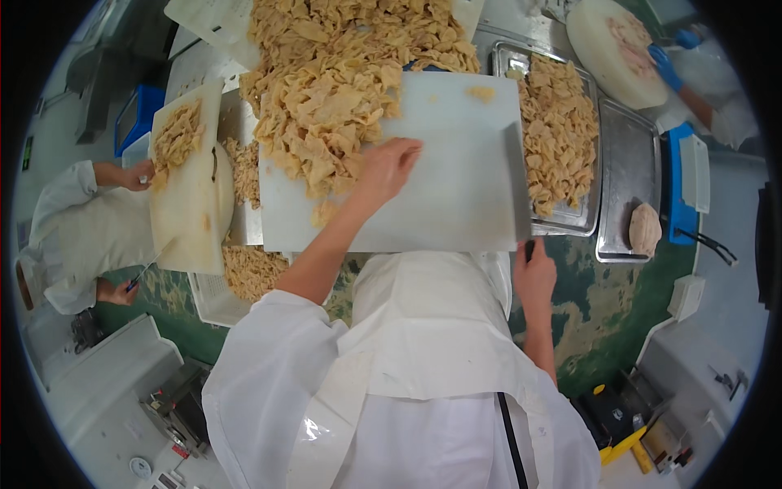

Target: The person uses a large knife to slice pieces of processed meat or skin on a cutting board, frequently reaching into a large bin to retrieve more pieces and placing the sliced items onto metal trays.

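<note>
A white cutting board (456,196) lies in front of me, with a big heap of pale yellow cut pieces, like poultry skin (318,122), over its left side and beyond. My left hand (391,169) is over the board beside the heap, fingers drawn together; whether anything is between them is hidden. At the board's right edge my right hand (534,273) is closed round the black handle of a knife. Its broad grey blade (520,183) points away from me along that edge. Two small bits (481,94) lie near the board's far edge.
Right of the board stands a metal tray (588,208) full of cut pieces, then another tray (615,175) with a pale lump (644,230). At left, a co-worker with a knife (147,269) stands at another board (191,220). A blue-gloved hand (666,69) works at far right.
</note>
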The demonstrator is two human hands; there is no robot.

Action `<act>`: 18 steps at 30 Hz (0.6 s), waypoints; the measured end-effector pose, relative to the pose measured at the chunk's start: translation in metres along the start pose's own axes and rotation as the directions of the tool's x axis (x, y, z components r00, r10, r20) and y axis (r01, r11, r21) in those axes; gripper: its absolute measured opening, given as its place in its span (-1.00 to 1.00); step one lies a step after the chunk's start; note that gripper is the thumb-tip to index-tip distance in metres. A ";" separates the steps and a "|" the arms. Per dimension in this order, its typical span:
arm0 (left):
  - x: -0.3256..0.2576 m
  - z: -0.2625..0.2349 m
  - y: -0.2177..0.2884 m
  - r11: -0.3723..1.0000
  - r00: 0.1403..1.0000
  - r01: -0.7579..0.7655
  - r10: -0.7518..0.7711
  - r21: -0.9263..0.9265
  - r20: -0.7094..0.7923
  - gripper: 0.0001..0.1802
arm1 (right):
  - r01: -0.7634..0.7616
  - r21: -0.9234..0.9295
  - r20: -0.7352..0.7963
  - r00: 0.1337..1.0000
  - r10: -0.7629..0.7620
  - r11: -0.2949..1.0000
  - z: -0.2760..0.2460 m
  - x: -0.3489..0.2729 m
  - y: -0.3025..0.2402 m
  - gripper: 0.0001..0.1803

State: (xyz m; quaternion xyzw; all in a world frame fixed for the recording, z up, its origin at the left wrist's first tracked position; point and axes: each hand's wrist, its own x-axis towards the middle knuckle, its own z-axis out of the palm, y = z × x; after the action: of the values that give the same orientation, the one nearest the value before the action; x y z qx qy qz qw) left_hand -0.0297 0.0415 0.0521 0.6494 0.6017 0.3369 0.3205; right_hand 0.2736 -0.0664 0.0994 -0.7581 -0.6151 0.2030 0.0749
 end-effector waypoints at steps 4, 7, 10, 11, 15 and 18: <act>0.014 0.048 0.018 0.928 0.998 -0.067 0.066 -0.367 -0.014 -0.80 | -0.062 0.077 0.018 0.998 0.060 0.995 -0.010 0.010 0.012 -0.70; 0.010 0.066 0.004 0.988 0.991 -0.136 0.137 -0.077 0.011 -0.75 | -0.023 0.155 0.090 0.996 0.009 0.988 -0.007 0.001 0.004 -0.71; -0.003 0.063 -0.005 0.974 0.986 -0.165 0.162 0.155 0.033 -0.70 | -0.024 0.117 0.080 0.997 0.015 0.993 -0.005 -0.002 -0.002 -0.71; -0.006 0.061 -0.003 0.948 0.966 -0.222 0.246 0.228 -0.082 -0.71 | -0.032 0.083 0.082 0.996 0.025 0.996 -0.010 -0.002 -0.008 -0.69; -0.014 0.057 -0.012 0.920 0.912 -0.235 0.320 0.313 -0.257 -0.72 | 0.054 0.119 0.051 0.997 -0.061 0.991 -0.019 0.003 -0.031 -0.71; -0.018 0.054 -0.016 0.954 0.933 -0.195 0.252 0.227 -0.257 -0.80 | 0.228 0.059 0.108 0.967 -0.233 0.972 -0.011 0.009 -0.034 -0.75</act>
State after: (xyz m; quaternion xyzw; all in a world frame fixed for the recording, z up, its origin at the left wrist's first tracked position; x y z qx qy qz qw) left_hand 0.0052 0.0241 0.0075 0.6875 0.5936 0.3994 0.1244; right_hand 0.2486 -0.0482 0.1200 -0.6668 -0.6975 0.2498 0.0802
